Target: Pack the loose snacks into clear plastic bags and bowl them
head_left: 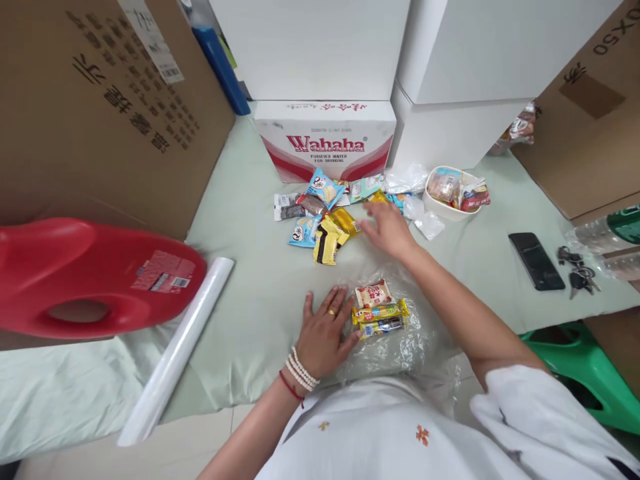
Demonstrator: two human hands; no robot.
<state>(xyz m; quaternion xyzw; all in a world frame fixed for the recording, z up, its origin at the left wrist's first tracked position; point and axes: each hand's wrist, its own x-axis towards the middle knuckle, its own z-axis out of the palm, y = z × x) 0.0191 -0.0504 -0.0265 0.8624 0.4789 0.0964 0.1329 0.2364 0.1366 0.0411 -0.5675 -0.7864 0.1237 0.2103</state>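
My left hand [325,333] lies flat with fingers spread at the left edge of a clear plastic sheet [415,353]. On that sheet, beside the thumb, sit a cream and red snack packet [373,293], a yellow snack stick [380,312] and a darker yellow-ended stick [383,327], stacked in rows. My right hand [387,228] reaches over the right side of a loose snack pile, fingers apart and holding nothing I can see. Near its fingertips are a golden-yellow packet [344,221] and a yellow and black packet [326,243]. A blue packet [324,189] lies farther back.
A white bowl [453,213] of snacks and crumpled clear plastic [425,217] are at right. Behind stands a Wahaha carton [327,143]. A red jug [115,267] and a white roll [180,347] lie left. A phone [537,261] and keys [583,280] lie far right.
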